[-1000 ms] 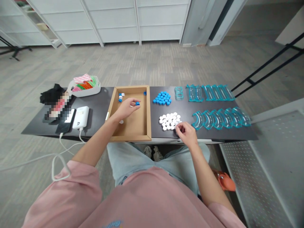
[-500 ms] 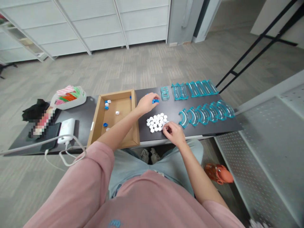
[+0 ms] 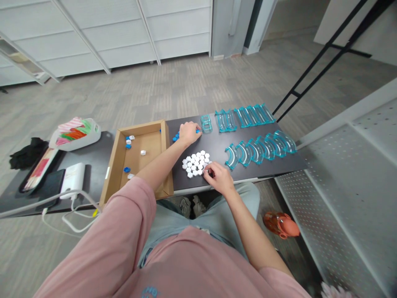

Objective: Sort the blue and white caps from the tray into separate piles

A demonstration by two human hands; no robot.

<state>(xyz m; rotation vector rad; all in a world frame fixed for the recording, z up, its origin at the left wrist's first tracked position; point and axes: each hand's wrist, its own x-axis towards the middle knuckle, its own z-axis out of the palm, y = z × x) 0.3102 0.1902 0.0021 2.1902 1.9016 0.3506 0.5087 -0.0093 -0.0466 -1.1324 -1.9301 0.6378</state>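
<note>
My left hand (image 3: pixel 190 133) reaches over the far side of the dark table, fingers curled down on a small blue hexagonal piece (image 3: pixel 197 131) at their tips. More blue pieces (image 3: pixel 175 137) lie beside and partly under this hand. At the near right edge of a flat cluster of white hexagonal pieces (image 3: pixel 194 163) rests my right hand (image 3: pixel 219 178), its thumb and forefinger bent together. Whatever is between those fingertips is hidden. Left of the cluster, a shallow cardboard box (image 3: pixel 170 178) holds several loose blue and white pieces, and my left forearm crosses over it.
Clear teal curved track-like pieces (image 3: pixel 260 149) and straight ones (image 3: pixel 254 115) are lined up on the right. Small teal pieces (image 3: pixel 206 124) sit past my left hand. At left are a white basket (image 3: pixel 93 134), a white power bank (image 3: pixel 73 181) and cables. An orange-lidded bottle (image 3: pixel 281 224) stands below.
The view has shifted, so the table appears further left. My left hand has moved slightly right over the blue pieces, uncovering several on its left. My right hand stays by the white cluster.
</note>
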